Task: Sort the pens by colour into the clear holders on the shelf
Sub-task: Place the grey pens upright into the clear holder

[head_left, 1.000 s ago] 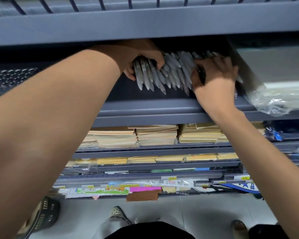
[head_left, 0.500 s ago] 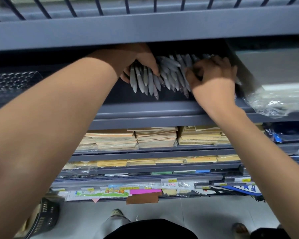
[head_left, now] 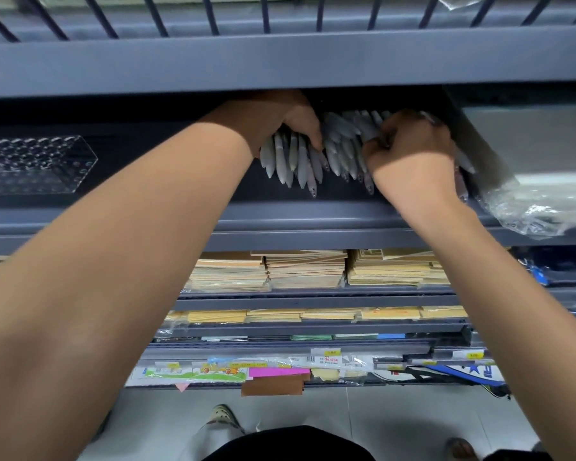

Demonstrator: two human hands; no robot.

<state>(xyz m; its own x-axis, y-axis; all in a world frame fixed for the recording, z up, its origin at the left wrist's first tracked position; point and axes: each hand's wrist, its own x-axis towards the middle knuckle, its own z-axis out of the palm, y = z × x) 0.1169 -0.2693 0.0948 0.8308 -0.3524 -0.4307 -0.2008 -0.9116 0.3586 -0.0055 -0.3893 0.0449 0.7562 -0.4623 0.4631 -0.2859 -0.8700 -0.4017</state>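
Since the earlier frames the left hand (head_left: 280,123) has moved a little toward the right hand (head_left: 413,154), and the gap between them is now narrower; the right hand's fingers are also curled more tightly than before.

The left hand grips a bundle of grey pens (head_left: 288,161) from above, with the thumb around the right side of the bundle; the tips point toward the camera and hang over the dark floor of the shelf (head_left: 313,221). The right hand is curled into the other grey pens (head_left: 341,151), which lie in a loose pile just beside the bundle; it pinches some of them, but which ones I cannot tell, because the knuckles hide the fingertips. A few more pens show at the right of this hand. The hands are near each other but do not touch. The ink colour of the pens cannot be read.

On the same shelf, well apart to the left, lies a clear holder (head_left: 30,164) with a bubbled pattern; at the right stands a plastic-wrapped pack (head_left: 539,154). On the shelf below lie stacks of brown paper goods (head_left: 306,267); at the bottom a shoe (head_left: 223,415) stands on the pale floor.
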